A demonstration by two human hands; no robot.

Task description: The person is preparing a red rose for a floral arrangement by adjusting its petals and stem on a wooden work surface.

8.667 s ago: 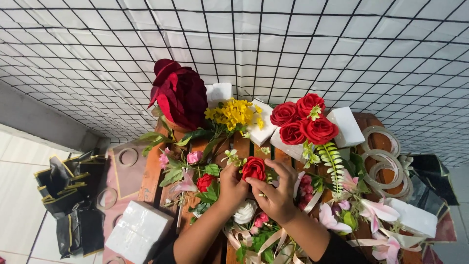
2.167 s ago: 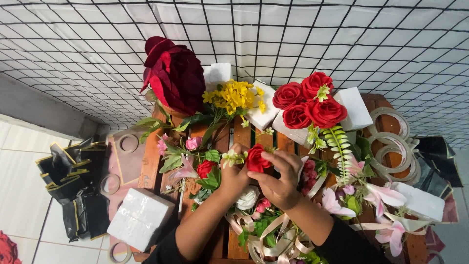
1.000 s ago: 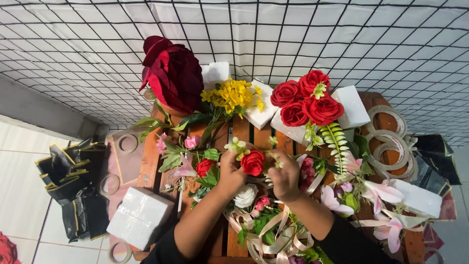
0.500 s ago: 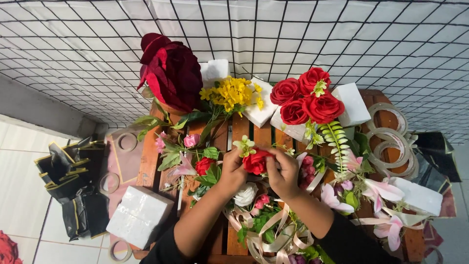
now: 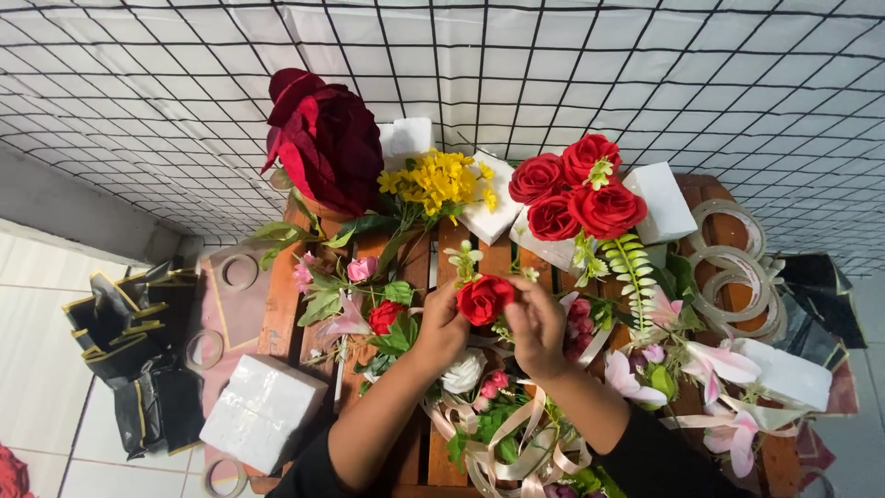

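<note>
Left hand [image 5: 443,325] is curled, fingers pinching the small red rose [image 5: 483,299] from its left side; right hand [image 5: 537,323] is half-closed w/ fingertips on the same rose's right edge, so both grip it together, held just above the wooden table [image 5: 282,304] near its centre. Around it: a white rose [image 5: 461,371] & ribbon loops [image 5: 516,443] below the hands; yellow blooms [image 5: 438,180] and a big dark-red flower [image 5: 324,138] farther back; red rose cluster [image 5: 576,189] on white foam blocks [image 5: 659,198] to the right.
</note>
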